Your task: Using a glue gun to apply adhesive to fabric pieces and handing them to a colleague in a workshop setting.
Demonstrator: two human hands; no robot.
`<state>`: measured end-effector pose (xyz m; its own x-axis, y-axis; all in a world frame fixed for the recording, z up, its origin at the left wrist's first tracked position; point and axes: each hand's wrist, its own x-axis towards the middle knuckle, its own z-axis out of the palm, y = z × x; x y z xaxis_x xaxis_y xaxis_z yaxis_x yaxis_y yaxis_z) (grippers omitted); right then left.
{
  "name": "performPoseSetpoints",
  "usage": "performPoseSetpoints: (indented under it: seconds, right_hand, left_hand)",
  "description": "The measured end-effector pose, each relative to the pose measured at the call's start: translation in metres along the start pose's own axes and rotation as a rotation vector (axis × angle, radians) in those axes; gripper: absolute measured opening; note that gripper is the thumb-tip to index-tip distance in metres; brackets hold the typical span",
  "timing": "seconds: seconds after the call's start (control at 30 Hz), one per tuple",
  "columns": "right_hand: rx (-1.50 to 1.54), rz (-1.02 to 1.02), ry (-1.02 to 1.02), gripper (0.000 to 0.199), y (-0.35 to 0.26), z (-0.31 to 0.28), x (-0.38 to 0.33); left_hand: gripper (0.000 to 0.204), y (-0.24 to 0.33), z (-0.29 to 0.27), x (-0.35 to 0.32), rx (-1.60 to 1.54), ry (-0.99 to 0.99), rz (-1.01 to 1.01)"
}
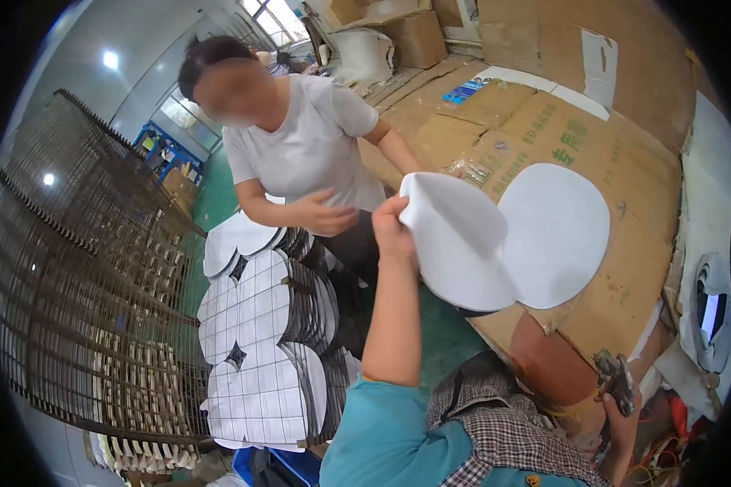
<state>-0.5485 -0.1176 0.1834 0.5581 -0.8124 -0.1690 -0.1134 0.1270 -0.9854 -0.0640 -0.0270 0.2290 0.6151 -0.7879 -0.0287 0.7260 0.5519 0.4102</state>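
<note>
My left hand (395, 225) is closed on the upper left edge of a white rounded sheet (456, 247), which bends up from the cardboard-covered table. To its right lies a flat white rounded lobe (559, 235); I cannot tell whether it is part of the same sheet. At the lower right my right hand (621, 415) grips a dark, worn hand tool (620, 384) with grey metal parts, its kind unclear. A co-worker in a white shirt (313, 122) stands opposite. One co-worker's hand (326, 213) is raised beside my left hand; the other arm reaches behind the sheet.
Printed brown cardboard (625, 187) covers the table. Stacks of white scalloped sheets (248, 312), separated by wire grids, stand at the left beside tall wire racks (81, 268). A reddish-brown patch (548, 361) marks the table's near corner. Cardboard boxes (414, 36) stand at the back.
</note>
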Motion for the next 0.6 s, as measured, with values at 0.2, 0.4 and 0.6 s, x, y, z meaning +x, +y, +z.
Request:
performPoseSetpoints:
  seconds: [0.2,0.4,0.6]
  right_hand:
    - [0.028,-0.034,-0.042,0.049,0.003,0.004,0.007]
    - [0.03,-0.033,-0.046,0.05,0.003,0.009,0.01]
    - [0.014,-0.053,-0.053,0.048,-0.007,0.012,0.003]
  left_hand:
    - [0.052,0.051,-0.039,-0.036,0.161,-0.107,0.002]
    - [0.054,0.08,-0.066,-0.069,0.235,0.021,0.065]
    - [0.05,0.085,-0.103,-0.101,0.15,0.243,0.499]
